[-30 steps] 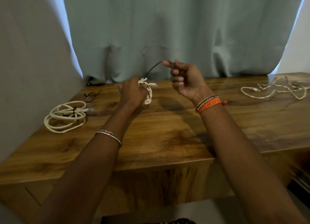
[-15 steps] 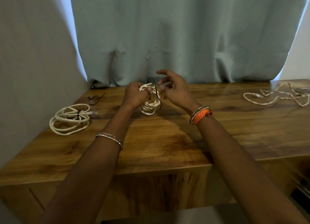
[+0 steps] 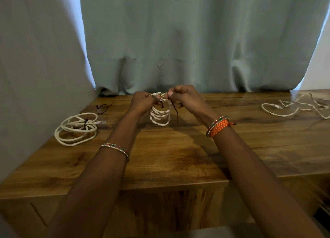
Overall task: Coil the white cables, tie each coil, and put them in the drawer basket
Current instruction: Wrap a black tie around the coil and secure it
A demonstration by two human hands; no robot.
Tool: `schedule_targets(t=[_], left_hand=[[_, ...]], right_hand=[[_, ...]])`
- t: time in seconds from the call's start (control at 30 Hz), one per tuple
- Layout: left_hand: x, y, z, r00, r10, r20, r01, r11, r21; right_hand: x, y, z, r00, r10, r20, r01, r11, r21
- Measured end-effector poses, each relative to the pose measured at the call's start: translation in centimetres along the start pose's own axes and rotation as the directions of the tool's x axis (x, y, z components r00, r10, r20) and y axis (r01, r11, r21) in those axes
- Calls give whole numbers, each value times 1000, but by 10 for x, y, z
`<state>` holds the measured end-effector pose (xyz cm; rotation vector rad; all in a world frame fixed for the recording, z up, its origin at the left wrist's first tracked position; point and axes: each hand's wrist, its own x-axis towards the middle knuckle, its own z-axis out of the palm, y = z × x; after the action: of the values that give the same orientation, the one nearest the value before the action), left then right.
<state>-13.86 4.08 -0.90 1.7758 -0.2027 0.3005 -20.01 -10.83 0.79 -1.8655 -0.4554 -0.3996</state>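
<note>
- Nearest us, our two forearms reach forward over the wooden table point(image 3: 169, 159); a thin beaded bangle point(image 3: 114, 148) sits on the left wrist, and an orange woven band point(image 3: 218, 126) on the right.
- Our left hand point(image 3: 142, 102) and right hand point(image 3: 185, 98) meet above the table, fingers curled, both pinching the top of the white cable coil point(image 3: 160, 115).
- The coil hangs between and just below the hands, its loops stacked, its lower edge at or close to the tabletop.
- A dark tie point(image 3: 175, 111) dangles from the right hand's fingers beside the coil; we cannot tell whether it is knotted.
- Left of the left hand, well apart, a tied coil point(image 3: 76, 129) lies flat on the table with a dark tie around it.
- Beyond that, a spare dark tie point(image 3: 103, 107) lies near the wall.
- Far to the right of the right hand, a loose white cable point(image 3: 296, 108) sprawls uncoiled.
- Behind the hands hangs a pale curtain point(image 3: 187, 41).
</note>
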Motion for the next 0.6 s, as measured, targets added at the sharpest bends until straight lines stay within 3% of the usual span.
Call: schedule_targets(t=[0.13,0.23,0.3,0.43,0.6], left_hand=[[6,-2,-4,987,-150,63,158,979,-132],[8,-2,-6,985,-151,77,160,979,-126],[5,-1,-4,994,-79,74,84,994,-68],[1,0,0,985,174,-4,-165,939,302],[-2,3,1,969,236,-78,-196,918,346]], right_hand=[[5,11,-5,994,-65,-87,46,976,-211],[3,9,-5,979,-88,-182,55,982,-183],[1,3,-2,966,-101,-240,76,991,-111],[-1,-1,-2,936,-112,-334,84,992,-97],[0,0,-3,936,-48,-348,58,998,19]])
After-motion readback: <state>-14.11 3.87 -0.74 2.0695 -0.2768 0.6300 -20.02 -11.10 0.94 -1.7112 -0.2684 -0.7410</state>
